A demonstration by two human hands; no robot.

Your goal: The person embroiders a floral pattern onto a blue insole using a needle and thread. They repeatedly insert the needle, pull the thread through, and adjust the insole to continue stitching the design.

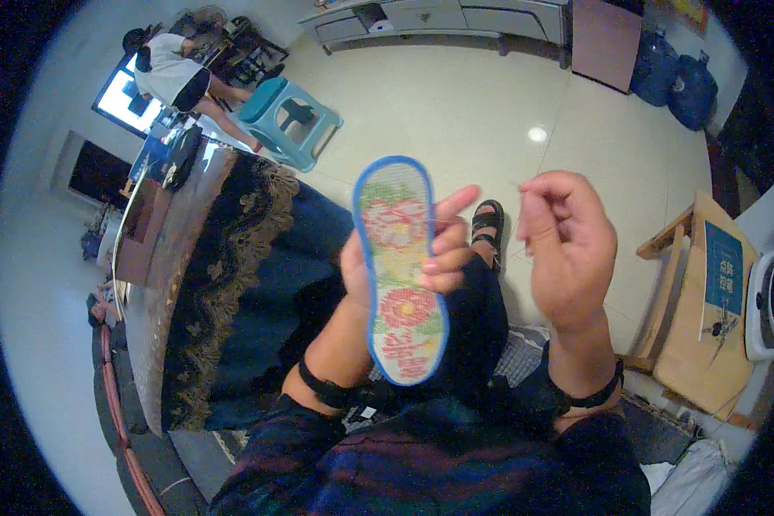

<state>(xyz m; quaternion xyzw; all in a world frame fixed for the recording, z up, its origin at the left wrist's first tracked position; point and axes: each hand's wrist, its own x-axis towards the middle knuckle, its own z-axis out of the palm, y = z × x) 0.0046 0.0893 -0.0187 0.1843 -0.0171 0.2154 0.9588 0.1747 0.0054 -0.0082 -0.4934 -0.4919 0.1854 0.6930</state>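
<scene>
My left hand (448, 258) grips an embroidered shoe insole (403, 306) with a blue bound edge, holding it upright before my lap. Red flowers, green leaves and red stitched characters cover its pale mesh face. The left index finger points away from the insole's right edge; the thumb side is partly hidden behind it. To the right, apart from the insole, my right hand (571, 238) pinches a very thin needle (516, 186) between thumb and index finger, blurred at its tip. A fine reddish thread (448, 221) shows at the insole's right edge, its far end too faint to follow.
A table (148, 342) with a dark lace-edged cloth (258, 277) stands at left. Beyond it are a teal plastic stool (297, 122) and a person (171, 68) bending over. At right, a wooden stool (703, 348) bears a blue booklet (722, 271) and small scissors (722, 329).
</scene>
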